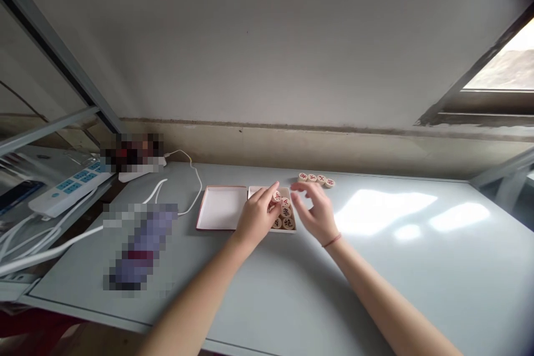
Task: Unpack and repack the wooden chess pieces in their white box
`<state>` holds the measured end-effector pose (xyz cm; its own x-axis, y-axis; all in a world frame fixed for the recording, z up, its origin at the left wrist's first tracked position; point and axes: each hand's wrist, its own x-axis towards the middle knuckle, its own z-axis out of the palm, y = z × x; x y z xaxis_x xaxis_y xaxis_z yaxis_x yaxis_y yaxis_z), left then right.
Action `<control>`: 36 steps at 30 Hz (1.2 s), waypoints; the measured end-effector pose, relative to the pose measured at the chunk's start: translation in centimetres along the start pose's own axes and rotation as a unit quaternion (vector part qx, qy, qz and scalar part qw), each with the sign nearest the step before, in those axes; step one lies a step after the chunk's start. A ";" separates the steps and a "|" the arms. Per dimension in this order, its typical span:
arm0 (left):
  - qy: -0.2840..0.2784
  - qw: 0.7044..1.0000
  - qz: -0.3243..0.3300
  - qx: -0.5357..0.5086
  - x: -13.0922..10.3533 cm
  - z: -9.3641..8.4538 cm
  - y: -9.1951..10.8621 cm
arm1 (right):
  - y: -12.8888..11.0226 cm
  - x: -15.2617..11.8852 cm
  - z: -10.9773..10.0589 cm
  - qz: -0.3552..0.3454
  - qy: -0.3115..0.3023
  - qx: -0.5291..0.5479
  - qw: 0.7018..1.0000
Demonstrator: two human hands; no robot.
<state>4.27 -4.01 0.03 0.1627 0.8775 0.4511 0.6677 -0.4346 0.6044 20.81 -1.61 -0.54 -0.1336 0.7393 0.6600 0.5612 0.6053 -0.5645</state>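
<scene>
My left hand [257,214] is over the box, its thumb and fingers pinching a round Chinese chess piece [277,196] marked in red. Several more pieces, such as a red-marked one [288,223], lie in the right part of the box [295,229]; my left hand hides the rest of its inside. My right hand [315,210] hovers just right of the box, fingers curved and apart, with nothing visible in it. On the left, the lid [222,208] lies with its white inside up.
A row of loose chess pieces [316,179] sits toward the back of the grey table [375,278]. A blurred purple object [146,247] and white cables [196,178] lie to the left. A power strip [69,189] is at far left, and a wall [267,67] stands behind.
</scene>
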 end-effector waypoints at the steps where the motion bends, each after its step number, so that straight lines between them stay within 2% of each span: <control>1: -0.008 1.000 0.015 0.007 -0.1 0.0 -0.1 | -1.1 -0.2 0.4 -0.010 -0.022 0.019 1.000; 5: -0.017 0.999 0.040 0.028 -0.2 0.1 -0.4 | -2.9 -1.0 1.5 -0.010 -0.034 0.044 0.998; 11: -0.015 0.997 0.056 0.055 -0.2 0.3 -0.1 | -1.8 -0.7 1.3 0.035 -0.017 0.071 0.997; 13: -0.009 0.997 0.057 0.055 -0.2 0.3 0.0 | -0.6 -0.2 0.7 0.077 0.030 0.071 0.994; 16: -0.005 0.997 0.063 0.048 -0.2 0.3 0.2 | 2.6 0.6 -1.0 0.169 0.121 0.035 0.978; 19: -0.004 0.997 0.069 0.041 -0.2 0.3 0.3 | 6.5 0.8 -2.9 0.239 0.157 -0.053 0.957; 22: -0.005 0.997 0.067 0.036 -0.2 0.3 0.3 | 9.5 0.4 -4.0 0.280 0.135 -0.103 0.945; 25: -0.007 0.998 0.061 0.032 -0.2 0.2 0.4 | 11.2 -0.1 -3.8 0.261 0.106 -0.137 0.950; 32: -0.015 0.998 0.053 0.024 -0.2 0.2 0.4 | 12.9 -1.0 -2.8 0.213 0.038 -0.214 0.952; 36: -0.014 0.998 0.051 0.022 -0.2 0.2 0.3 | 13.0 -1.2 -2.7 0.208 0.031 -0.230 0.950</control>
<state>4.60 -4.24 0.02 0.2511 0.8342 0.4909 0.6783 -0.5135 0.5256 30.48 4.61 -7.30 0.2187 0.8586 0.4635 0.8543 0.0610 -0.5162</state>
